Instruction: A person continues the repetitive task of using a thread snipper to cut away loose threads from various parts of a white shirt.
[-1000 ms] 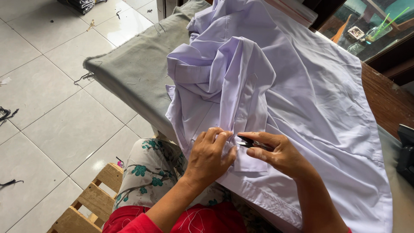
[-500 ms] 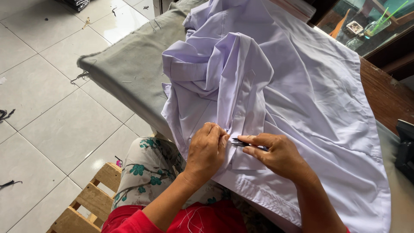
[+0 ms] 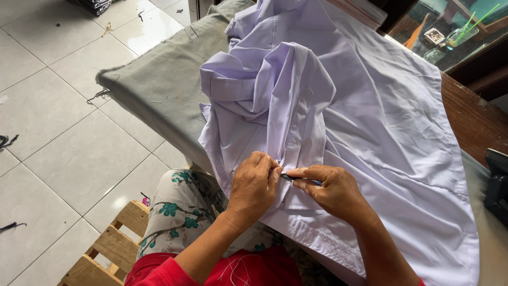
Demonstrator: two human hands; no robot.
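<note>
We find a pale lilac shirt (image 3: 338,106) spread over a grey padded table (image 3: 159,79), its bulk lying away from the seated person and its hemmed lower edge hanging just over the near table edge, above the lap. The left hand (image 3: 253,182) is closed in a pinch on a fold of the front placket, thumb and fingertips pressed together on the cloth; in our judgement this holds the fabric taut and raised so the other hand can work at one spot. The right hand (image 3: 330,189) is likewise closed, thumb and forefinger gripping a small dark tool (image 3: 296,178), its kind too small to tell. The tool lies nearly level, its long axis running left to right across the view, with the tip pointing toward the left hand's fingertips and meeting the pinched fold; the far end is hidden in the right hand. The placket's long axis runs from the crumpled collar end, farthest from the person, down toward the hands. A wooden pallet (image 3: 106,249) sits on the tiled floor (image 3: 53,132) beside the person's knee. A dark object (image 3: 497,182) stands at the table's right edge.
</note>
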